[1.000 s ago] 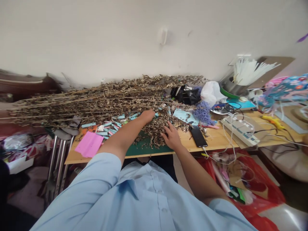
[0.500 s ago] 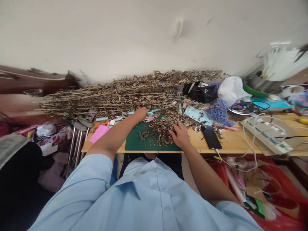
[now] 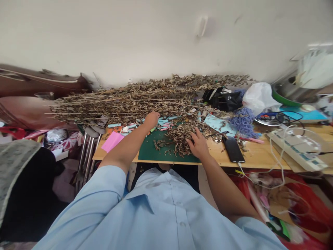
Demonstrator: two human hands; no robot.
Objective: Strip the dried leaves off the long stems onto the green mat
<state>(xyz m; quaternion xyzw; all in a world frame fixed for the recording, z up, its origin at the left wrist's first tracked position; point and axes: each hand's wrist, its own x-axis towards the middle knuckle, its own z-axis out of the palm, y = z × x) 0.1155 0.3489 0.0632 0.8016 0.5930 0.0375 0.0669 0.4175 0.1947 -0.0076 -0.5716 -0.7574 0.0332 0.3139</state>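
Observation:
My left hand [image 3: 152, 119] reaches to the front edge of the long bundle of dried leafy stalks [image 3: 109, 104], just behind small blue and pink paper rolls [image 3: 163, 124]. Its fingers are bent together; what is in them, if anything, is hidden. On a green cutting mat [image 3: 148, 149] lies a heap of loose dried leaves [image 3: 179, 139]. My right hand [image 3: 199, 145] rests at the right side of this heap, fingers apart and touching the leaves, gripping nothing visible.
A pink paper [image 3: 112, 141] lies left of the mat. To the right are light-blue paper [image 3: 217, 124], a black phone [image 3: 233, 150] on a white cable, purple yarn [image 3: 243, 122] and a power strip [image 3: 296, 151]. Metal crutches [image 3: 85, 156] lean at the table's left end.
The view has turned slightly, so the table appears farther right. My left hand has moved a little left and back toward the stalks. My right hand stays at the leaf heap.

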